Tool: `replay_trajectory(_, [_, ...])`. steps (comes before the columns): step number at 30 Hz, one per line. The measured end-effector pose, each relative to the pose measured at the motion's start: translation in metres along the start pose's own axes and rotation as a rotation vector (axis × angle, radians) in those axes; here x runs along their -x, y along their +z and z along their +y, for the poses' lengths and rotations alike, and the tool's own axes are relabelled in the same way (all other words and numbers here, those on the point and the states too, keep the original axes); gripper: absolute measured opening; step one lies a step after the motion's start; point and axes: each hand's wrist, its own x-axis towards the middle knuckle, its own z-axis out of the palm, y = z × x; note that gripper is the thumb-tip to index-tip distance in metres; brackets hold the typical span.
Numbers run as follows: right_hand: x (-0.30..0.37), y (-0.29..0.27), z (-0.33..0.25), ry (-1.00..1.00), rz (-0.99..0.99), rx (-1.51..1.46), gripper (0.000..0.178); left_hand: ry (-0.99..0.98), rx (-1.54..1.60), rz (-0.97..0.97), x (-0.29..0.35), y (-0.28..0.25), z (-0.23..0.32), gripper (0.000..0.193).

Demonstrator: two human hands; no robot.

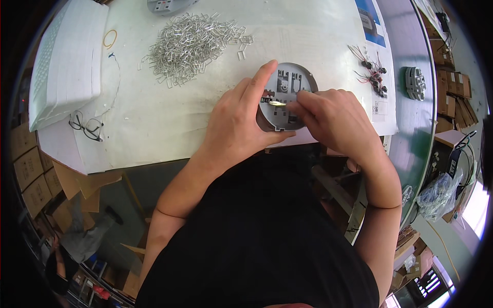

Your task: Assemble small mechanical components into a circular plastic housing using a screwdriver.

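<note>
A round grey plastic housing (306, 77) with moulded slots inside is tilted up at the table's front edge. My left hand (233, 120) is wrapped round its left side, with the thumb along the lower rim and the fingers up the far side. My right hand (334, 115) is closed in a pinch over the housing's inside. From its fingertips a small shiny metal piece (277, 103) points left across the slots; its exact kind is too small to tell. Dark reddish small parts (267, 95) sit inside the housing, beside my left fingers.
A heap of bent metal wire clips (190, 46) lies on the table (138, 128). Black components with red leads (375, 72) lie at right, grey housings (415, 83) beyond. Stacked white trays (69, 56) and glasses (87, 126) are at left. Another person (87, 241) is at lower left.
</note>
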Motion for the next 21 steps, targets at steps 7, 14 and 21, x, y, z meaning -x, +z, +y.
replay_trajectory(7, [-0.002,0.002,-0.006,0.014,0.027,0.001,0.031,0.007,0.004,0.010,0.000,0.002,-0.001,0.116])
replay_trajectory(14, [-0.003,-0.005,-0.019,0.020,-0.006,0.080,0.027,0.041,-0.020,0.007,-0.001,0.002,-0.002,0.115])
replay_trajectory(21, [-0.003,-0.017,-0.032,-0.046,-0.022,0.221,0.024,0.049,0.019,0.020,0.000,0.001,-0.002,0.113])
